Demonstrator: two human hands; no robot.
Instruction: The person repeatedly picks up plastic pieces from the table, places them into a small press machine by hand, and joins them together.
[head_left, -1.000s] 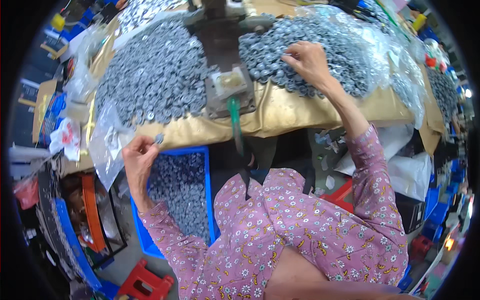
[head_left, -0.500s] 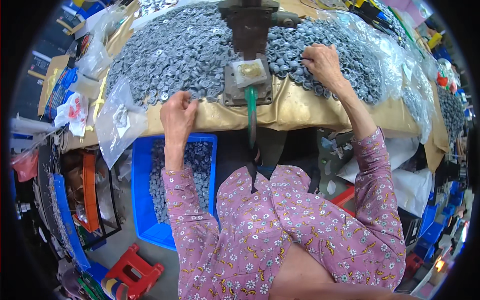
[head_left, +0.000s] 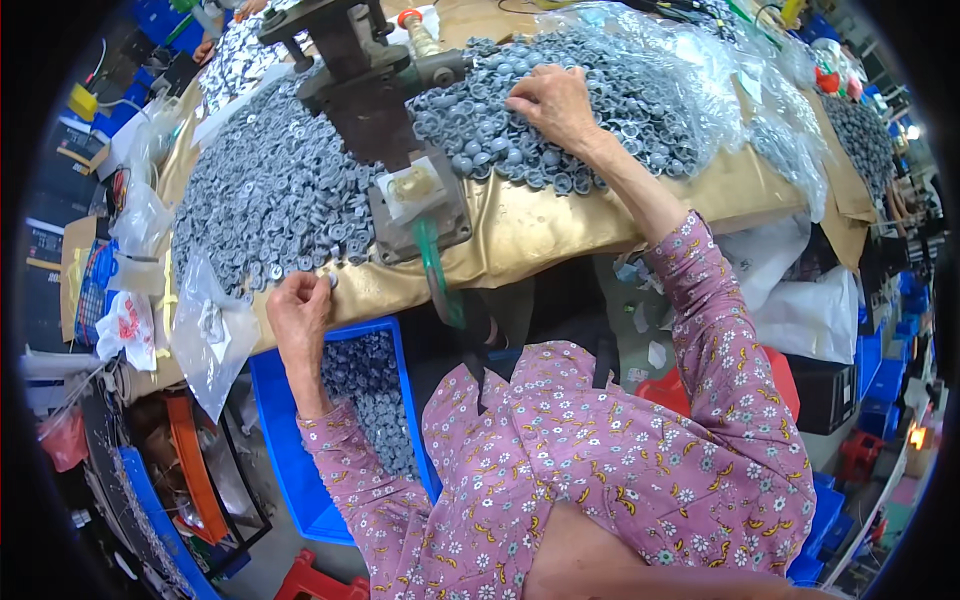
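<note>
Near the front edge of the gold-covered table, my left hand (head_left: 299, 318) has its thumb and fingers pinched on a small grey round plastic part (head_left: 332, 281). To its upper left and above spreads a heap of grey ring-like plastic parts (head_left: 270, 190). My right hand (head_left: 556, 104) rests over another heap, of grey domed plastic caps (head_left: 640, 125). Its fingers are curled together, and what lies in them is hidden. Between the heaps stands a dark metal bench press (head_left: 365, 110). A pale block (head_left: 411, 190) with a yellowish patch sits on its base, and a green strap (head_left: 430, 262) hangs in front.
Below my left forearm is a blue bin (head_left: 285, 430) holding grey parts. Clear plastic sheeting (head_left: 700, 80) borders the right heap. A plastic bag (head_left: 212, 335) hangs over the table's left edge. A red stool (head_left: 325, 578) stands on the floor, and white sacks (head_left: 800, 315) lie at right.
The view has turned, so table and press appear tilted and further left. A small grey part now shows at my left fingertips. My right hand stays over the capped heap.
</note>
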